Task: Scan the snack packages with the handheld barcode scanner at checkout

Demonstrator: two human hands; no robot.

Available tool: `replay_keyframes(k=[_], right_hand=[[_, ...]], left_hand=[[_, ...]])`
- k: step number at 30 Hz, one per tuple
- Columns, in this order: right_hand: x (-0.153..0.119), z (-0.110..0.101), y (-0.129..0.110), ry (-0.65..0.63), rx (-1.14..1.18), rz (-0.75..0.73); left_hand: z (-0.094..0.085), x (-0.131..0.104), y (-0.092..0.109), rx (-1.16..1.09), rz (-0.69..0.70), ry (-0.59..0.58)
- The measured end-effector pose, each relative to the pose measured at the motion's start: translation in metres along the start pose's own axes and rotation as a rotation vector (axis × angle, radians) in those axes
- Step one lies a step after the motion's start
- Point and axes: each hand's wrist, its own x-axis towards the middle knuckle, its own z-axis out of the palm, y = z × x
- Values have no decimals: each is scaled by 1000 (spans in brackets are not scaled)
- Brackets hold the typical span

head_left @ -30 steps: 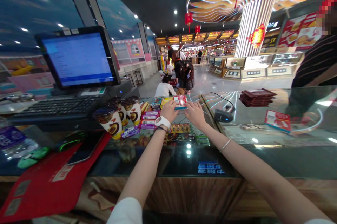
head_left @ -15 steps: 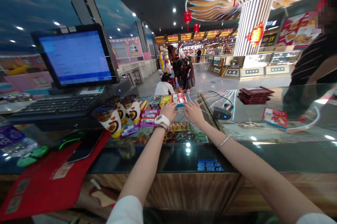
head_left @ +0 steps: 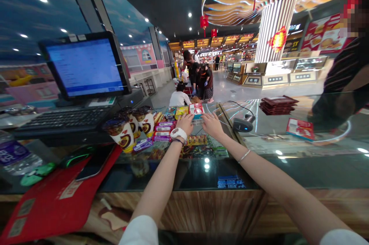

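Note:
A red and white packet (head_left: 196, 109) with a blue lower edge lies on the glass counter, straight ahead. My left hand (head_left: 184, 123), with a white watch on its wrist, rests at the packet's lower left corner, fingers stretched forward. At the lower right corner is my right hand (head_left: 212, 124), its fingers spread; a silver bangle circles that forearm. Whether the fingertips press on the packet or only touch beside it, I cannot tell. Just left of my left hand are purple snack packs (head_left: 163, 129) and a yellow packet (head_left: 181, 111).
Several lidded cups (head_left: 122, 134) stand by the monitor (head_left: 83, 66) and keyboard (head_left: 65, 119). A scanner (head_left: 242, 124) sits right of my hands. Farther right are a stack of dark red packets (head_left: 278, 105), a single red packet (head_left: 300, 128) and a person in dark clothes (head_left: 343, 68).
My hands stay almost in place by the packet. The view has shifted slightly, and the person at right has moved a little to the right.

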Motion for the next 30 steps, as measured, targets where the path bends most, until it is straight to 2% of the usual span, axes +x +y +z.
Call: replay_keyframes(k=[6, 12, 18, 24, 30], right_hand=[[0, -18, -4, -2, -4, 12], [-20, -56, 14, 26, -32, 22], [-56, -96, 44, 5, -93, 32], [-93, -128, 79, 51, -132, 59], [-134, -154, 117, 76, -193, 127]], left_hand=[[-5, -2, 9, -17, 32, 49], [-10, -4, 40, -101, 94, 59], [-11, -10, 85, -168, 232, 49], [-14, -10, 138, -199, 366, 30], [0, -3, 196, -192, 541, -10]])
